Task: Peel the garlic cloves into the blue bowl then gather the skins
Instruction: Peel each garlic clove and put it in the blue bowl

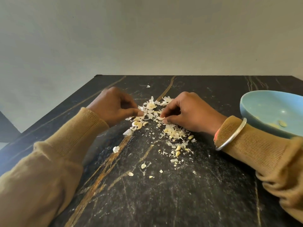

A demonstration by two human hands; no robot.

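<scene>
Left of the blue bowl (262, 104), garlic skins (150, 105) are pinched by the left hand (114, 107) and the right hand (190, 112) (fingers curled); peeled cloves (282, 123) are seen inside it.

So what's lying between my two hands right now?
A loose heap of garlic skins, which left hand and right hand both pinch, plus a few cloves, seen in the head view.
</scene>
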